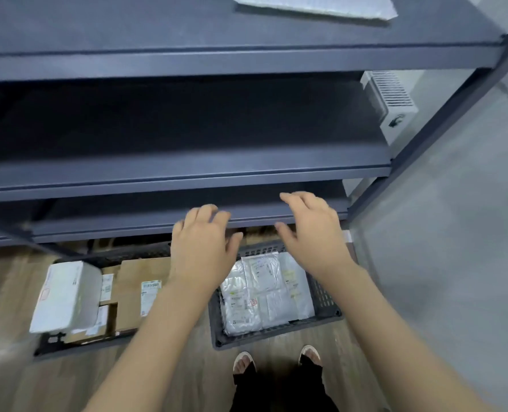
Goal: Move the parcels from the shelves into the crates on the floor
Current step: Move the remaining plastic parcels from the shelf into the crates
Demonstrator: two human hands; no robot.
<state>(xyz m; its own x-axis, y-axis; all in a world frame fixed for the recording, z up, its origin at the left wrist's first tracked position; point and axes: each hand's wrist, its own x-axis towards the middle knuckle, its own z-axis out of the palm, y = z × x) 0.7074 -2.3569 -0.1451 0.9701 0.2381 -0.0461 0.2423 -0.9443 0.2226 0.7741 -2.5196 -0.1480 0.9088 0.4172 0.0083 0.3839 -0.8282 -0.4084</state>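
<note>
Both my hands hover in front of the dark grey shelf unit (187,173), palms down and holding nothing. My left hand (202,248) and my right hand (312,233) have relaxed, spread fingers at the level of the low shelf edge. A flat silver-grey padded parcel (315,7) lies on the top shelf at the upper right. On the floor below, a dark crate (321,292) holds several white plastic mailers (264,289). A second dark crate (50,343) to the left holds brown cardboard boxes (134,289) and a white box (65,295).
The middle shelf looks bare and dark. A white vented appliance (389,99) stands behind the unit at the right. The shelf's upright post (443,114) runs diagonally on the right beside a grey wall. My feet (276,358) stand on the wooden floor just before the right crate.
</note>
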